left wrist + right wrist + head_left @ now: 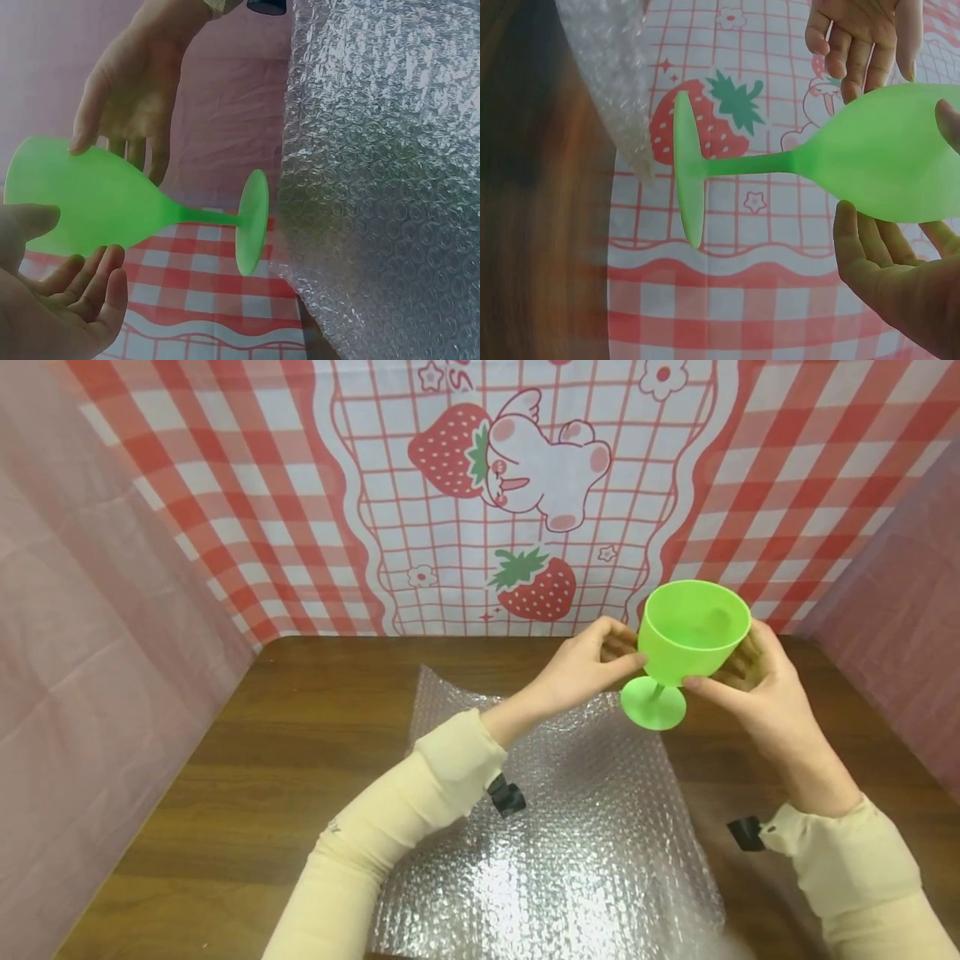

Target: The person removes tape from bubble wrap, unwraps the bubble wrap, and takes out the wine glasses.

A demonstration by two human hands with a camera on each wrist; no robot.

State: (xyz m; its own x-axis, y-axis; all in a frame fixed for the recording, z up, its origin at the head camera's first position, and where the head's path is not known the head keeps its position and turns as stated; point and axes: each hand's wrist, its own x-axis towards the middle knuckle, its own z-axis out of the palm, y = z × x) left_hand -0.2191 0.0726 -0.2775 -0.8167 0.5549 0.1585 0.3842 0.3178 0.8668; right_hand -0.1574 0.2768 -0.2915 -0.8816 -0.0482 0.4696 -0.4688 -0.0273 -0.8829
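Note:
A bright green plastic goblet point(693, 631) is held up above the table, its bowl tilted and its round foot point(652, 703) hanging down. My left hand point(581, 664) holds the bowl from the left, thumb on the near side. On the other side my right hand point(772, 693) grips the bowl, its thumb low near the stem and its fingers partly hidden behind. In the left wrist view the goblet point(97, 195) lies between both hands. The right wrist view shows the stem point(750, 164) untouched by the fingers.
A sheet of bubble wrap point(555, 827) lies across the middle of the brown wooden table point(225, 793), its far left corner curling up. Behind the table hangs a red-and-white checked cloth point(270, 510) with strawberry prints. Pink curtains point(97, 610) flank both sides.

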